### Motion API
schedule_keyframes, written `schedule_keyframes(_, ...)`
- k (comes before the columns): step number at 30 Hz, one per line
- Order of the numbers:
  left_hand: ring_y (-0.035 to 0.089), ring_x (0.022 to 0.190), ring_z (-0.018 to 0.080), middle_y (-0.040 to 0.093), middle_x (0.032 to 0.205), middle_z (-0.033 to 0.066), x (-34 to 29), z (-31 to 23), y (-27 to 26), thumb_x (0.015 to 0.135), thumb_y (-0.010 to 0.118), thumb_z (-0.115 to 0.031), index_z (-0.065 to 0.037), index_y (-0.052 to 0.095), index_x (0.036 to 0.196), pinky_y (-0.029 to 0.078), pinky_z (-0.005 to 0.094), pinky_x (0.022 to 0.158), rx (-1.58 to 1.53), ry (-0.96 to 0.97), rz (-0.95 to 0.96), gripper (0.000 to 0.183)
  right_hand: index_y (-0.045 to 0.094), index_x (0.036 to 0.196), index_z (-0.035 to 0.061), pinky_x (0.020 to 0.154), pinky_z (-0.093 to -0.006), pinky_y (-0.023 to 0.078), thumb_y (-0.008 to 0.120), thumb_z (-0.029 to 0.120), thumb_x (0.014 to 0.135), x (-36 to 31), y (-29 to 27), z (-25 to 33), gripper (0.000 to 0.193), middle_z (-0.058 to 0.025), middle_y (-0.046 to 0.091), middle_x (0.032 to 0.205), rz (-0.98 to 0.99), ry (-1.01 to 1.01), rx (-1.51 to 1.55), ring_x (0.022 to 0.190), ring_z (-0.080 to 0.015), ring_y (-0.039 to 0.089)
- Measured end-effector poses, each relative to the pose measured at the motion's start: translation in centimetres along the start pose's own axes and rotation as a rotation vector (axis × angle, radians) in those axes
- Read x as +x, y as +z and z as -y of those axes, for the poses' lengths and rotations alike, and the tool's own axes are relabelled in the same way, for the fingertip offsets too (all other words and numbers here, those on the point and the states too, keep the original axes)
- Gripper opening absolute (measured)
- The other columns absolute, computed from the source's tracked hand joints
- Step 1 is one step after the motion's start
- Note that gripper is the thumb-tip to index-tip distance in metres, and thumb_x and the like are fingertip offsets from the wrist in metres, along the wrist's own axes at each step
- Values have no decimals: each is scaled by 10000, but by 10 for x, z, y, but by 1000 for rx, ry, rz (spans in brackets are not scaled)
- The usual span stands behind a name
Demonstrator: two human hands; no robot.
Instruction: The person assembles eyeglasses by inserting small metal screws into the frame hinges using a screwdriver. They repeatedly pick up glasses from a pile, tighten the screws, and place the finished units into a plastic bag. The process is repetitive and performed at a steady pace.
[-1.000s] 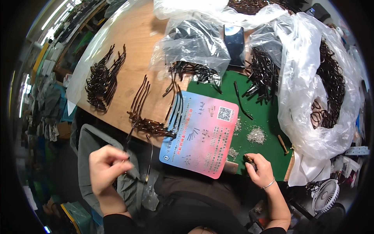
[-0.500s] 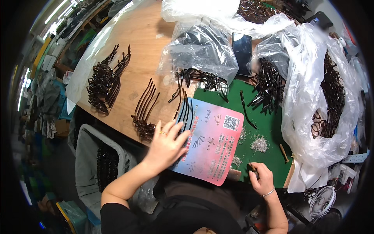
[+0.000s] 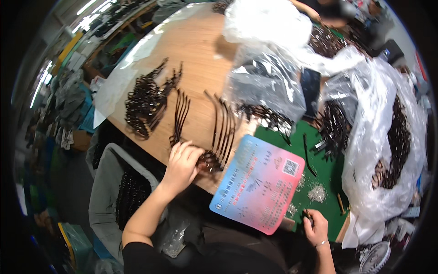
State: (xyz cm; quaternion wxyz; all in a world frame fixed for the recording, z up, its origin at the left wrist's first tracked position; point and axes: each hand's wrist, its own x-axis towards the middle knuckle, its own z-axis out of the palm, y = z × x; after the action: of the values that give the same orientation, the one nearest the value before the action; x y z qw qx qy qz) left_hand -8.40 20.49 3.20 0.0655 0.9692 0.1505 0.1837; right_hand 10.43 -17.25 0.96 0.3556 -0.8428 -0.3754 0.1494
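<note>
My left hand [image 3: 181,165] is closed around part of a row of dark brown eyeglass frames [image 3: 210,161] at the table's near edge. Their long thin temples [image 3: 224,132] point away from me, and another bunch of temples [image 3: 181,112] stands out beyond my fingers. Just right of these frames lies a blue and pink printed sheet [image 3: 258,185]. My right hand [image 3: 316,228] is curled at the near edge of the green mat [image 3: 331,185], with a small dark end showing at its fingers; the rest of that thing is hidden.
A stack of dark frames [image 3: 146,107] sits at left. Clear bags [image 3: 267,80], a phone [image 3: 310,91] and loose dark temples [image 3: 333,130] lie beyond the mat. Small clear bits [image 3: 317,192] and a wooden-looking stick [image 3: 341,204] are on it. A grey-lined bin [image 3: 104,192] stands below left.
My left hand has moved left off the printed sheet onto the frames, and the frames that lay over the sheet are now on the wood beside it. My right hand stays closed.
</note>
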Motion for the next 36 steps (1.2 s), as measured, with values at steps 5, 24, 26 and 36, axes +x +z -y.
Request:
schedule_keyframes(5,503,1083,317,569,984,118,86,124,-9,713,613,-20,-64,524,989,343,477,963,239,115,-29,294,596,900,0,620,-320,467,584,77,770,-2,3,-2,151,-145,597,774,7,57,-44,669,-273,582)
schedule_keyframes(24,278,1305,360,365,1385,143,67,178,-7,838,561,-260,-136,428,1310,170,669,993,415,-696,-244,505,593,846,7,543,-292,427,581,85,764,18,13,17,114,-104,548,669,-138,138,-129,553,-198,525)
schedule_keyframes(26,298,1291,383,359,1393,148,35,186,2,871,512,-360,-142,388,1347,194,638,1006,353,-847,-203,538,593,846,7,544,-292,427,581,85,764,18,13,18,114,-105,549,670,-131,116,-125,553,-198,526)
schedule_keyframes(36,224,1321,385,291,1416,197,46,172,-9,871,529,-342,-114,321,1368,190,658,996,319,-960,-171,586,593,848,7,547,-294,429,580,86,764,-1,11,12,115,-108,552,675,-160,64,-64,558,-201,530)
